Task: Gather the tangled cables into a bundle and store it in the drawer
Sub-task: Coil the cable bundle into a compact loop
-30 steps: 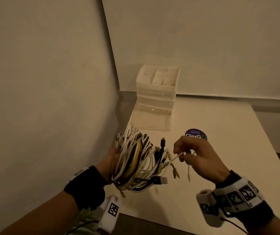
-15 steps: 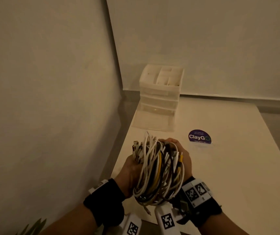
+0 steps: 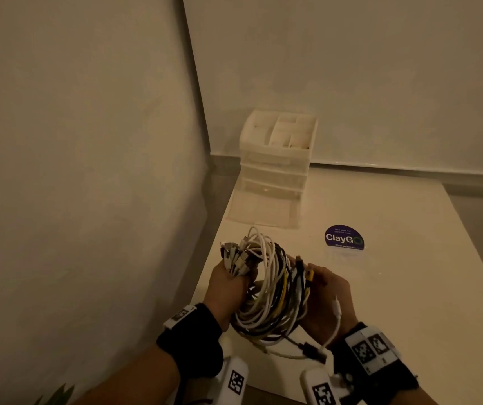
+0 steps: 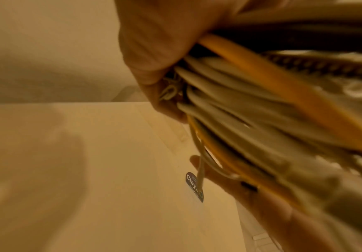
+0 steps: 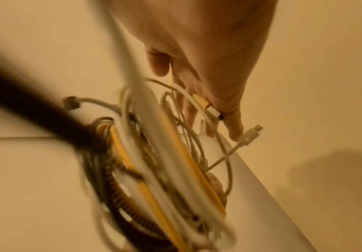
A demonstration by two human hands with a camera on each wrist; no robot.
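Coiling into a rough hoop, the cable bundle point(image 3: 269, 290) of white, black and yellow leads hangs just above the table point(image 3: 395, 302), at its near edge, well short of the drawer unit point(image 3: 275, 159). The left hand point(image 3: 228, 290) has its fingers curled round the bundle's left side, where a cluster of plugs sticks up; the right hand point(image 3: 326, 302) cups the other side with fingers wrapped onto it, though a white lead with its plug and a black one trail loose below. Gathering looks nearly done. Next, I judge, those stray ends need tucking in before the bundle is carried forward to the open bottom drawer point(image 3: 263, 210), pulled out toward the bundle. A round ClayGo sticker point(image 3: 344, 236) lies right of the drawer, off the path; nothing stands between.
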